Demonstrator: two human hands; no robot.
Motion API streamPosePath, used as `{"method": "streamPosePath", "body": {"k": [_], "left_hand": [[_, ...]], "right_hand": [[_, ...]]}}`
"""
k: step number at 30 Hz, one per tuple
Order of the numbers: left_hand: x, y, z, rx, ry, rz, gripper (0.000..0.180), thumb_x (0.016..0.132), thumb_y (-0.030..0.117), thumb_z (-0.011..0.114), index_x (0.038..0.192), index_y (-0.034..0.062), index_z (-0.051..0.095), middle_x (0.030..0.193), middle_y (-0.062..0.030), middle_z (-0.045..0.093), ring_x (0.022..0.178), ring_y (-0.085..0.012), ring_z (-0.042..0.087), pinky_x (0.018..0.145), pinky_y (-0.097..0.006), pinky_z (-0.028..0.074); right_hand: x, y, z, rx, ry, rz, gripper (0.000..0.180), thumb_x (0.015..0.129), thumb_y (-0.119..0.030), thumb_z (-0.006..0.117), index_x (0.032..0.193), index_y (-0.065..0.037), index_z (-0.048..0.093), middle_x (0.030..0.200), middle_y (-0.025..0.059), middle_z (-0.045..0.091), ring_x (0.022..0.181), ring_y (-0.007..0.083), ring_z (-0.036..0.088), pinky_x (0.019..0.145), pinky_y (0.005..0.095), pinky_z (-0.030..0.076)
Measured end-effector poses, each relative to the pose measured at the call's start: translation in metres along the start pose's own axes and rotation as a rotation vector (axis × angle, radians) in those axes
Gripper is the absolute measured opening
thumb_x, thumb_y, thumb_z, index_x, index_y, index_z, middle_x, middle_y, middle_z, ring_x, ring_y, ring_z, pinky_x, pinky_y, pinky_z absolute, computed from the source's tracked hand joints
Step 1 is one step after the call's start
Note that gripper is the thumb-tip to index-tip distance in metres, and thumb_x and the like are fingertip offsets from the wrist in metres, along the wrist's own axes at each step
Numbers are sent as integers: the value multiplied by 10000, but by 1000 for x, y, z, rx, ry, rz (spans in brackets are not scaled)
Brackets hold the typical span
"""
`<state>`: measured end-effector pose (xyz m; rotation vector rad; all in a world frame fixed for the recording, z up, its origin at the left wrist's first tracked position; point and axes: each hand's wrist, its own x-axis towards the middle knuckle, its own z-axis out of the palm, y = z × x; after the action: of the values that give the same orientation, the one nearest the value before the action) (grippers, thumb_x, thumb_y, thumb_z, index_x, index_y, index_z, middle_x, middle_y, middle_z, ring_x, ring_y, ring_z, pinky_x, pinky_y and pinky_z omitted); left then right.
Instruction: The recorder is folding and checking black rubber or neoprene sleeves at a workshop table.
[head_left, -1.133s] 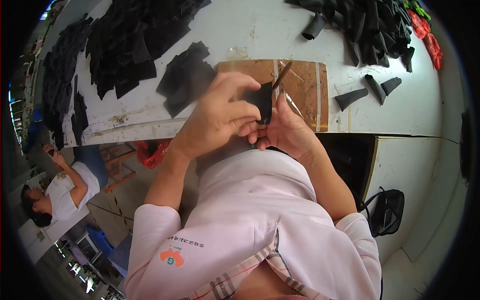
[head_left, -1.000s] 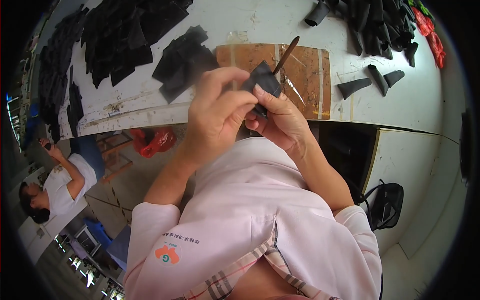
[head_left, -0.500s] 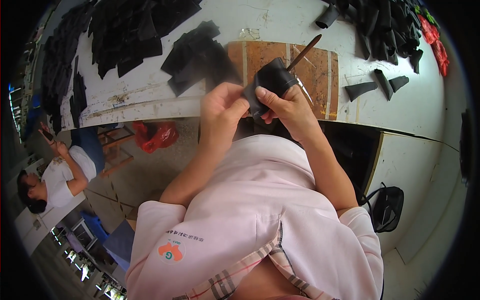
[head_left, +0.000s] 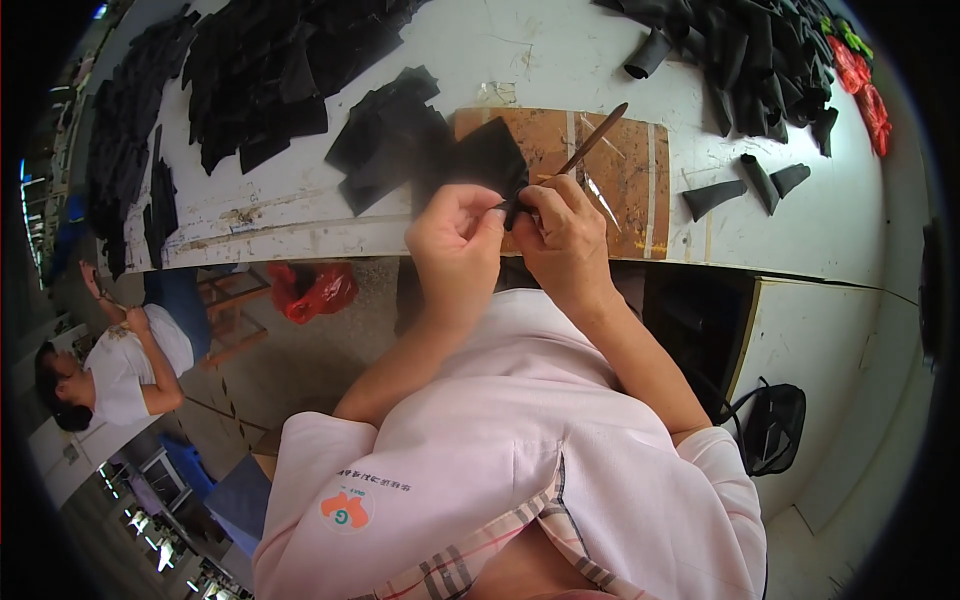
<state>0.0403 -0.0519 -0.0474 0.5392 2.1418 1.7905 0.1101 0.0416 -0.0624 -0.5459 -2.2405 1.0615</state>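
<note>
Right now you have the flat black piece of thin sheet material [head_left: 490, 155] lifted just above the brown board [head_left: 630, 190] that lies on the white worktable [head_left: 560, 60], and both hands meet at its lower right corner. Your left hand [head_left: 455, 235] pinches that edge between thumb and curled fingers; your right hand [head_left: 565, 235] is closed on the same corner and also grips the slim brown-handled brush [head_left: 592, 140], whose handle points up and to the right.

Judging by how it drapes and keeps a loose fold, the piece is light and limp rather than stiff, so it will likely sag wherever you leave it unsupported. Hold it near the edge you are working, with fingertips close together, and keep the pinch gentle; a hard squeeze would probably crease it.

Just beside it on the left lies a small stack of similar black cut pieces [head_left: 385, 135], and rolled black cones [head_left: 745, 185] rest to the right.
</note>
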Motion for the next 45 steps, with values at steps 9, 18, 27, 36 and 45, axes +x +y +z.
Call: {"method": "streamPosePath", "body": {"k": [9, 18, 27, 36, 45], "left_hand": [[10, -4, -9, -313, -163, -214, 224, 692, -99, 512, 899, -12, 509, 712, -43, 521, 489, -32, 439, 429, -164, 342], [18, 10, -16, -734, -586, -426, 309, 728, -57, 504, 1032, -3, 495, 823, -59, 579, 561, -44, 484, 427, -166, 331], [-4, 41, 7, -236, -249, 29, 103, 767, -42, 595, 862, -30, 557, 898, -64, 544, 692, -76, 524, 571, -191, 446], [30, 74, 10, -1123, -591, -293, 127, 859, 22, 484, 984, 28, 508, 700, -23, 547, 383, -6, 344, 351, -174, 291], [63, 30, 21, -1372, -776, -703, 265, 854, 80, 453, 1115, 36, 463, 764, -64, 585, 327, -3, 248, 342, -155, 205]], "right_hand": [[-2, 11, -10, 1455, -409, 855, 103, 793, -117, 619, 723, -59, 572, 635, -29, 505, 562, 64, 427, 491, 213, 358], [5, 16, -18, 1347, -300, 768, 145, 811, -199, 611, 781, -72, 547, 706, -34, 489, 617, 62, 422, 559, 187, 351], [15, -3, -44, 853, -179, 136, 126, 829, -104, 568, 781, -1, 514, 882, 43, 507, 677, 76, 478, 576, 198, 401], [53, -46, -83, 875, -199, 425, 213, 869, -200, 535, 750, -25, 512, 641, -36, 470, 561, 32, 395, 467, 162, 311], [69, 9, -77, 972, -460, 658, 274, 863, -285, 535, 711, -57, 514, 611, -36, 398, 541, 41, 336, 476, 171, 291]]}}
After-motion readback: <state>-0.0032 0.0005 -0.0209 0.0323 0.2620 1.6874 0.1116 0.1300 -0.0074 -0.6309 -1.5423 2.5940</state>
